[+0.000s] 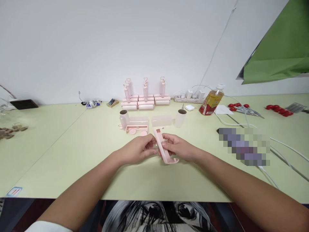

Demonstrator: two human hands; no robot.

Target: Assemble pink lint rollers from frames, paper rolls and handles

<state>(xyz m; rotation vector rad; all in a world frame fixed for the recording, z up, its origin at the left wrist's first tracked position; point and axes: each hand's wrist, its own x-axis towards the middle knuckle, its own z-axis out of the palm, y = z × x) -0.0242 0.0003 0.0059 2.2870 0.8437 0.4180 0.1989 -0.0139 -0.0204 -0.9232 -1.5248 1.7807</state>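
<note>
We see the pink frame [160, 144] tilted between the two hands over the near part of the desk [60, 145]; whether its lower end touches the surface we cannot tell. Our right hand [182, 148] is closed in a pinch on the frame, thumb laid across its inner side. Our left hand [137, 149] is half curled at the opposite side, and we cannot tell whether it grips the clear piece [155, 146] showing at its fingertips. We judge the step in hand to be close work on the frame; the next move calls for a steady right-hand pinch and careful left fingertips. Fingers hide part of the frame's middle. The translucent panels [161, 120] beyond show only faint outlines, a pixelated patch [243, 146] masks whatever lies at right, and the green sheet [277, 48] is cut off above.
</note>
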